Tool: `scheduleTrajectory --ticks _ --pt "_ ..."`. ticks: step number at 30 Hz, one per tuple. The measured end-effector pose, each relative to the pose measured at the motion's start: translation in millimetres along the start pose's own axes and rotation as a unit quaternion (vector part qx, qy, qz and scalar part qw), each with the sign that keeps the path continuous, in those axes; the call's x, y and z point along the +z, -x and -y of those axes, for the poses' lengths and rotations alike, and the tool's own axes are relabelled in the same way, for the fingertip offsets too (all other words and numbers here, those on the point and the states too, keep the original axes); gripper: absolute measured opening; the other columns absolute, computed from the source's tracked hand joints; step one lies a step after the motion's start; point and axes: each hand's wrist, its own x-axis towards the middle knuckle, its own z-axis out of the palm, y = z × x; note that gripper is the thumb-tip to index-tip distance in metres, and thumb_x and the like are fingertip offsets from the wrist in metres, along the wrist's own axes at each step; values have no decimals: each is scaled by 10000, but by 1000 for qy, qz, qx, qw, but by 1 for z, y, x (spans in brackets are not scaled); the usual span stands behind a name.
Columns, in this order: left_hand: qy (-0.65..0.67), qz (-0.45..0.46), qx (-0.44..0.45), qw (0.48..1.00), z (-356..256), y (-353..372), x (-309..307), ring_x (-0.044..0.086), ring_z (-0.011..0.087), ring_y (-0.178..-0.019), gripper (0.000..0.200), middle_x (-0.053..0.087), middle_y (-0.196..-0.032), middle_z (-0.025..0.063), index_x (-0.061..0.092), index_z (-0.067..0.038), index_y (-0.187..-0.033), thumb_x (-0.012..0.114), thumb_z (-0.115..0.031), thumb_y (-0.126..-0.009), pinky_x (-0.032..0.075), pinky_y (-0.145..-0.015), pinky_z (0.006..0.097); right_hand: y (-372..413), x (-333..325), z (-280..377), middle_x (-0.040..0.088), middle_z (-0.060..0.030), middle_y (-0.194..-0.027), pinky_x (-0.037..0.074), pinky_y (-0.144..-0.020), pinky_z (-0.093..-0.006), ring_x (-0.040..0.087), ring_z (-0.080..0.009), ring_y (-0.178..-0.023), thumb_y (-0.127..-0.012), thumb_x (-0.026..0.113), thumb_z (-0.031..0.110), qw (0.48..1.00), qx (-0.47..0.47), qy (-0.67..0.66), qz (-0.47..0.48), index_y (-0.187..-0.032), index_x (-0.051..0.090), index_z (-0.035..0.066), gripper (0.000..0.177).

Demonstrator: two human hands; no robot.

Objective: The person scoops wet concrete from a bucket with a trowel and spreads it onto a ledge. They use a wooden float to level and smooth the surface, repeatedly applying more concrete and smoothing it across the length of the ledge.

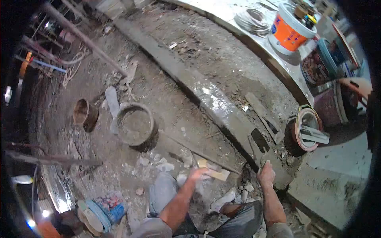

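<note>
Near the bottom centre, my left hand (197, 173) is closed on a tool with a pale, flat wooden piece (216, 173); a yellowish part shows just above the fingers. Further right, my right hand (266, 172) is closed at the lower end of a flat grey float (258, 144) with a dark opening. The float lies against the top of a long, narrow cement ledge (206, 97), whose surface is wet and shiny in the middle. What exactly the right fingers wrap round is partly hidden.
A round basin of mortar (135, 123) and a small brown bucket (85, 112) stand at left. A slotted plank (262, 115) lies beyond the ledge. At right are an orange and white bucket (291, 29), a tool bucket (306, 129) and coiled cable (254, 20).
</note>
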Motion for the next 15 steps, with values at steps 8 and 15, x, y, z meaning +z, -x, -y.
scheduleTrajectory --ticks 8,15 --pt "123 -81 48 988 -58 97 -14 600 282 -1012 317 637 -1064 139 599 26 -1053 564 -115 -772 467 -895 447 53 -64 114 620 -271 -897 467 -756 -496 595 -442 -878 -750 677 331 985 -110 -128 43 -1114 454 -4 542" --pt "205 -50 110 971 -89 161 -35 582 304 -1077 386 628 -1110 161 578 39 -1098 609 -151 -763 448 -933 447 82 -149 211 637 -232 -852 480 -722 -475 611 -420 -838 -733 693 299 979 -163 -77 97 -1083 505 22 484"
